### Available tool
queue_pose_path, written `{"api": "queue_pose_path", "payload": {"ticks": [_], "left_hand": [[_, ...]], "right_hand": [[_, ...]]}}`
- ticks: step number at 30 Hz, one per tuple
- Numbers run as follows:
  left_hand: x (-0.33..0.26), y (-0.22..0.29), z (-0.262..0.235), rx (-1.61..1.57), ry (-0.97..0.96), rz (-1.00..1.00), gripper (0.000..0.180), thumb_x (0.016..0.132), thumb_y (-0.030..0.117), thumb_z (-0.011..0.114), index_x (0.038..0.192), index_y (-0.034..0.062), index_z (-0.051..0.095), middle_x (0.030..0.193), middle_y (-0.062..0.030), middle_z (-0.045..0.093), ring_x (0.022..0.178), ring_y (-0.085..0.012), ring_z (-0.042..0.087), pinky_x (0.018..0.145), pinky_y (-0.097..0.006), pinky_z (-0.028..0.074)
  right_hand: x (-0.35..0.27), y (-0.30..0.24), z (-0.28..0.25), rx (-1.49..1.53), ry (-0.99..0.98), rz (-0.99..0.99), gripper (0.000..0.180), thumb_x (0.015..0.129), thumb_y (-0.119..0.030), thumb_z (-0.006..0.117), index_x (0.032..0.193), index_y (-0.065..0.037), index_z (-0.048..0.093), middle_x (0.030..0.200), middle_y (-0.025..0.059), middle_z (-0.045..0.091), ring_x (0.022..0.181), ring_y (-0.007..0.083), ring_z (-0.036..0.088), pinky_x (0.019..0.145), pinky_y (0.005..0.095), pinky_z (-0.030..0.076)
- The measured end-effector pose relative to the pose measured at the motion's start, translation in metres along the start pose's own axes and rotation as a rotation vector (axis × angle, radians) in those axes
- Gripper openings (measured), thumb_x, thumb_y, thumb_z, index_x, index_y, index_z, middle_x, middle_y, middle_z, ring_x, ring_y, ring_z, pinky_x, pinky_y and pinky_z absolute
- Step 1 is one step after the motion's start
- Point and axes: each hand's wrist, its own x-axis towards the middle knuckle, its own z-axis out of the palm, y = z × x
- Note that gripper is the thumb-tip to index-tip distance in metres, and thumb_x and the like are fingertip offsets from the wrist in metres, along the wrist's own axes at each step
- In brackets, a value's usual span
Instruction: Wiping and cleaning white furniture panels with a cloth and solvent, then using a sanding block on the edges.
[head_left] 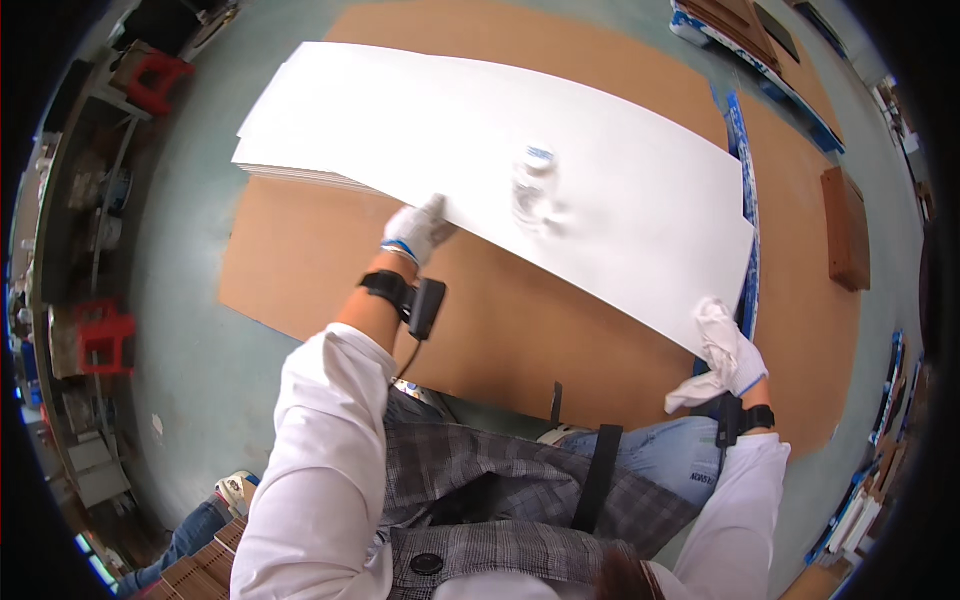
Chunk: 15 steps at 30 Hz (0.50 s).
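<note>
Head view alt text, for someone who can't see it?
A person's gloved left hand is at the near edge of stacked white boards, while the gloved right hand holds a white cloth near their right end. A clear bottle is on top; brown board beneath.

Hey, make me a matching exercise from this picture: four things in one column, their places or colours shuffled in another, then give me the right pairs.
Things
1. Bottle
2. Cloth
3. Left hand
4. Stools

Places or colours
A. Gloved, at the near edge of the white panel
B. Red, off to the left
C. On top of the white panel
D. In the grip of the right hand

Pairs: 1-C, 2-D, 3-A, 4-B
</note>
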Motion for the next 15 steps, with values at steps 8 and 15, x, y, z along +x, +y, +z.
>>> {"api": "queue_pose_path", "payload": {"ticks": [8,15], "left_hand": [[-0.060,-0.066,0.063,-0.069,0.017,-0.284,0.029,0.091,0.023,0.062,0.105,-0.0012,0.055,0.091,-0.0183,0.061,0.081,-0.0334,0.064,0.079,-0.042,0.056],[-0.084,-0.077,0.074,-0.093,-0.026,-0.318,0.027,0.093,0.026,0.058,0.107,0.0028,0.056,0.099,-0.0172,0.060,0.089,-0.0315,0.062,0.079,-0.041,0.057]], "right_hand": [[-0.030,-0.061,0.024,-2.100,0.160,-0.151,0.126,0.049,-0.071,0.076,0.143,-0.001,0.030,0.146,0.0219,0.031,0.135,0.0383,0.029,0.114,0.0389,0.024],[-0.034,-0.086,0.056,-1.810,0.213,0.333,0.128,0.044,-0.076,0.073,0.142,-0.005,0.029,0.145,0.0121,0.036,0.132,0.0305,0.034,0.115,0.0396,0.021]]}}
